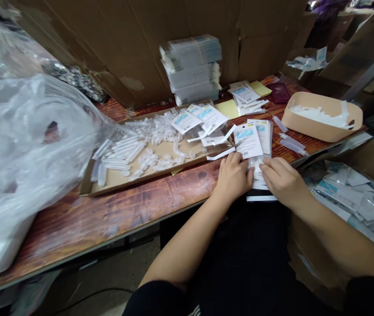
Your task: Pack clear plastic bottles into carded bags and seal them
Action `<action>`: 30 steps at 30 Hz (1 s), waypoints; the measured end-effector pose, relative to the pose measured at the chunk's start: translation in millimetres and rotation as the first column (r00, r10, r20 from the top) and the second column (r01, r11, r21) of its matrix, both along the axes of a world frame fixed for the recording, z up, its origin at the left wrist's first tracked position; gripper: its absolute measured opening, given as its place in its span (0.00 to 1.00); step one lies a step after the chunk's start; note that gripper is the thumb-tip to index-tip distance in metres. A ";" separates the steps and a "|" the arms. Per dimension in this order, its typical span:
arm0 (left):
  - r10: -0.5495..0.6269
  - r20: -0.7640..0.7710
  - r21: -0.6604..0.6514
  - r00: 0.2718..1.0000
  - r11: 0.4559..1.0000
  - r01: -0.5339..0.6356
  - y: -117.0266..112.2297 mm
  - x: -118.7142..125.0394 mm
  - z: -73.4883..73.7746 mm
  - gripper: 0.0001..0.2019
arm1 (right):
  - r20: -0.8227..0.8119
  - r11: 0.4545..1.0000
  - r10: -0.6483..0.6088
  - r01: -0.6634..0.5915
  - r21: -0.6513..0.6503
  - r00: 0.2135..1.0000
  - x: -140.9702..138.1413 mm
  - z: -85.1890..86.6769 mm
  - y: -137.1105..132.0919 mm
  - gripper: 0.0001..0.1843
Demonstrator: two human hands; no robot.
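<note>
My left hand (235, 175) and my right hand (281, 177) rest side by side at the front edge of a worn wooden table (114, 215). Both have curled fingers pinched on a small clear packet with a white and blue label card (249, 141) that lies flat between them. What is inside the packet is hidden by my fingers. More labelled packets (262, 131) lie stacked just behind it. A flat cardboard tray (121, 177) to the left holds several small clear plastic tubes (124, 151) and caps.
A big clear plastic bag (25, 149) fills the left. Bundled packet stacks (193, 68) stand against cardboard boxes at the back. A beige bin (321, 127) with white strips sits at right, loose tubes (292, 144) beside it. A box of finished packets (348, 193) is lower right.
</note>
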State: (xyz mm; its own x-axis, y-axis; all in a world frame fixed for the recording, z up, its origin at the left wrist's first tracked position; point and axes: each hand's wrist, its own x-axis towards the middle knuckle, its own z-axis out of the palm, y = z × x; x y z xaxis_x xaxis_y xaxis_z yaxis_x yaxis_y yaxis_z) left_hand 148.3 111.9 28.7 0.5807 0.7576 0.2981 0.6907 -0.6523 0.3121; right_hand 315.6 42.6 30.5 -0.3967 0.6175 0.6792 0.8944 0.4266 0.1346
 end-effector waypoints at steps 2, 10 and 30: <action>-0.014 0.004 -0.005 1.000 1.000 0.014 0.8 -0.5 0.3 0.12 | 0.011 0.998 0.044 -0.044 -0.045 0.999 2.1 -3.8 9.9 0.11; -0.063 0.027 0.029 0.998 0.998 0.062 7.2 -0.5 -3.1 0.15 | -0.015 0.976 -0.062 0.058 -0.210 0.998 30.3 14.4 35.9 0.15; 0.154 -0.001 0.100 0.988 0.983 -0.153 5.9 38.2 10.8 0.11 | -0.381 0.987 0.149 -0.159 0.005 0.913 40.0 -7.5 60.0 0.11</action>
State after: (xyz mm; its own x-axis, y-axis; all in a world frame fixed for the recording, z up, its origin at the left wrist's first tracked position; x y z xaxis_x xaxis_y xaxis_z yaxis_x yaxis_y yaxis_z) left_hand 186.4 117.8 39.6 0.4627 0.8047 0.3720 0.7875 -0.5658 0.2445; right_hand 355.7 102.6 23.0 -0.2040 0.5886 0.7823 0.7993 0.5615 -0.2140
